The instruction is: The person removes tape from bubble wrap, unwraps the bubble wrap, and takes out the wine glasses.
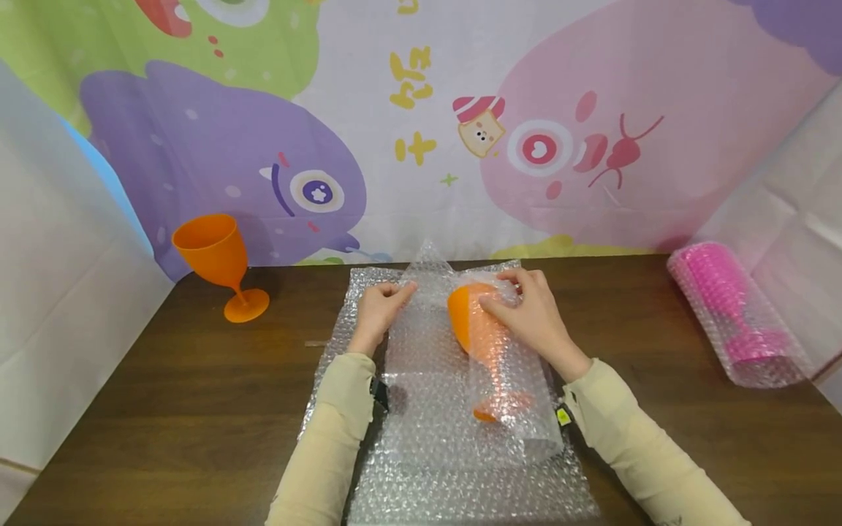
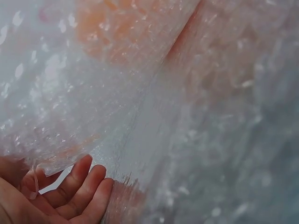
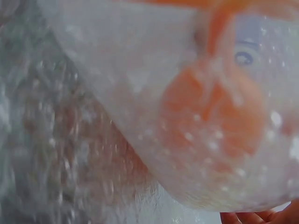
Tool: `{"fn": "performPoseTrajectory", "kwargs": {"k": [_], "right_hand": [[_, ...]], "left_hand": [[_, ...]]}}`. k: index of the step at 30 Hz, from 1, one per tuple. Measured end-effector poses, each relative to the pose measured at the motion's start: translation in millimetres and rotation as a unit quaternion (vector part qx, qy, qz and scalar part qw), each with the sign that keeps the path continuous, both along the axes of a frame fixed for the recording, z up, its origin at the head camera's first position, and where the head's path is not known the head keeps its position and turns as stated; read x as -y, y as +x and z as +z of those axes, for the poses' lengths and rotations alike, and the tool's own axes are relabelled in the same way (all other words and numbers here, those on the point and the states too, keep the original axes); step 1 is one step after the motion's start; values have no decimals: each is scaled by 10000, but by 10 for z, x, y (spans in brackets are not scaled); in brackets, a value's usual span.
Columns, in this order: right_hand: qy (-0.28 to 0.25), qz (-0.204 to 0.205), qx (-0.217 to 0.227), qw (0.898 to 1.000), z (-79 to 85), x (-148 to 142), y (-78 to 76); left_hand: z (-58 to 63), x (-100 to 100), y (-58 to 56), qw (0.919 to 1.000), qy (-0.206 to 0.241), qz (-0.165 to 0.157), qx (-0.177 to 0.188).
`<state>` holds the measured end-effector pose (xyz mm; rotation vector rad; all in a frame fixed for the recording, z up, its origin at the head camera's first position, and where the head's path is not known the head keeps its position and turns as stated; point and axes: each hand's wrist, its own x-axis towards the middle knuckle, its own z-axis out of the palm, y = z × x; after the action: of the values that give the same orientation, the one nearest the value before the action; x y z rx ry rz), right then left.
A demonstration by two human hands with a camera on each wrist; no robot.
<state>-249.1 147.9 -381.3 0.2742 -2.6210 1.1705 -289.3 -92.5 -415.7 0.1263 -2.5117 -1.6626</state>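
Note:
An orange plastic goblet [image 1: 458, 315] lies on its side on a sheet of bubble wrap [image 1: 424, 431]. One flap of the wrap is folded over its right part; part of the bowl stays bare. My right hand [image 1: 536, 321] grips the bowl through this flap, thumb on top. My left hand [image 1: 378, 314] pinches the upper left edge of the wrap between thumb and forefinger. In the left wrist view, the other fingers of the left hand [image 2: 77, 193] lie loosely bent. Through the film in the right wrist view shows the goblet's round foot [image 3: 212, 116].
A second orange goblet [image 1: 210, 252] stands upright at the back left of the wooden table [image 1: 164, 431]. At the right, a pink goblet [image 1: 723, 292] lies rolled in bubble wrap. A cartoon cloth [image 1: 421, 197] hangs behind the table.

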Motion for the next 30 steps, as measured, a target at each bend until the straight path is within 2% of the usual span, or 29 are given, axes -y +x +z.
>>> {"fn": "performPoseTrajectory", "kwargs": {"k": [7, 16, 23, 30], "right_hand": [[-197, -83, 208, 9996, -30, -61, 14], [-285, 44, 340, 9990, -48, -128, -13], [-316, 69, 311, 9990, -47, -167, -33], [-106, 106, 168, 9997, -44, -195, -42]], "left_hand": [[-12, -9, 4, 9998, -177, 102, 34], [-23, 10, 12, 9999, -14, 98, 60], [-22, 26, 7, 9998, -14, 183, 71], [-8, 42, 9, 9997, -18, 175, 163]]}}
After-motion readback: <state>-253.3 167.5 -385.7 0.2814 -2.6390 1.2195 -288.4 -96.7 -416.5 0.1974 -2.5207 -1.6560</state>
